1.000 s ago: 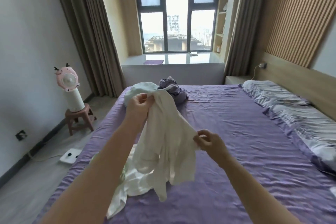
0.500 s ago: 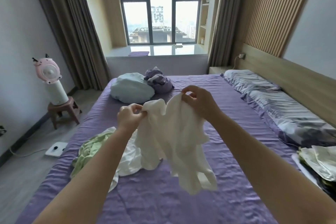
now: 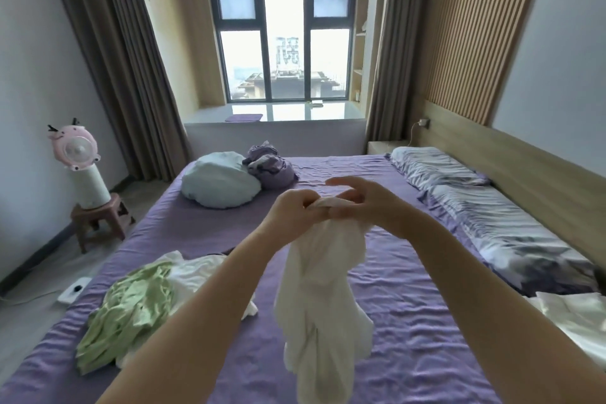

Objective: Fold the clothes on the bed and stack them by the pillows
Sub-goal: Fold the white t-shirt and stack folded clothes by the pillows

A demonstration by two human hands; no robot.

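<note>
Together, the left hand (image 3: pixel 293 211) and the right hand (image 3: pixel 364 203) pinched the top edge of the white garment (image 3: pixel 323 298). It hung above the bed (image 3: pixel 410 321), probably to let it fall straight before folding.

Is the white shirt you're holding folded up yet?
Not yet. The white shirt hangs loose and bunched from the left hand and right hand, which pinch its top above the bed.

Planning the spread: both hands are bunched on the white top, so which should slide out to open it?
Right. The right hand has open purple sheet beside it; the left hand has the green garment below its side.
</note>
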